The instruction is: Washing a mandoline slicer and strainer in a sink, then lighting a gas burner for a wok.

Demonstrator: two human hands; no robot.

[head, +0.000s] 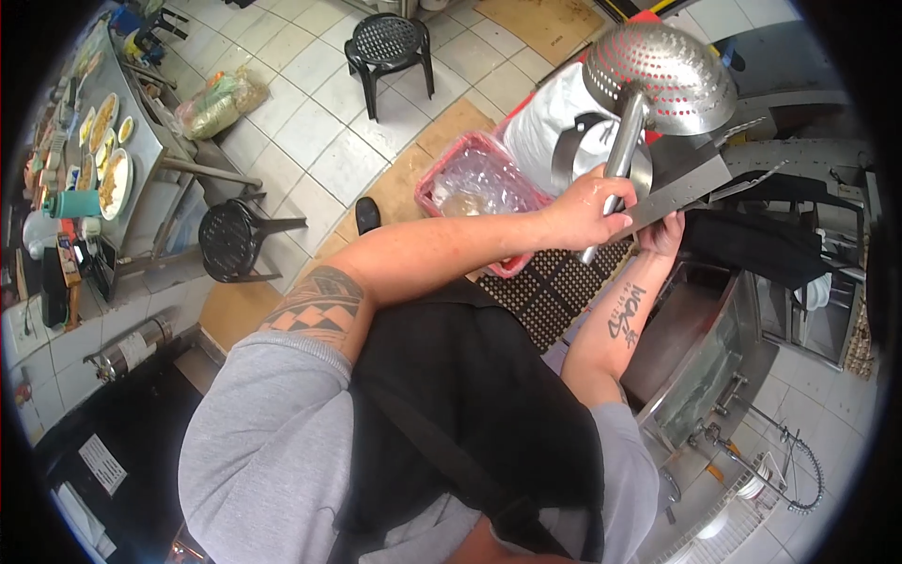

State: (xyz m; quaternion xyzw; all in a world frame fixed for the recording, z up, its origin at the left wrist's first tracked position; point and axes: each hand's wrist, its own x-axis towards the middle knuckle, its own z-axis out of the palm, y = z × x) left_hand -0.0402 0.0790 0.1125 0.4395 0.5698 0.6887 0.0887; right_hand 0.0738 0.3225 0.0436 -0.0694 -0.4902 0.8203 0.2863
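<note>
My left hand (588, 211) reaches across my body and grips the tubular handle of a perforated steel strainer (669, 77). The strainer's rounded underside faces up, and its bowl is held out at the upper right. Just beside it, my right hand (661, 236) grasps the lower edge of a flat, straight-edged steel piece (680, 194); part of this hand is hidden behind the metal. Thin metal strips stick out from its far end. Behind the strainer handle shows a round shiny metal piece (609, 151), only partly visible.
A red crate (426, 187) lined with clear plastic stands on the floor beside a white bag (542, 130). At right are a steel sink (669, 338) and spray faucet (803, 451). Black stools (387, 39), a filled plastic bag (222, 102) and a steel table (151, 134) bearing plated food are at left.
</note>
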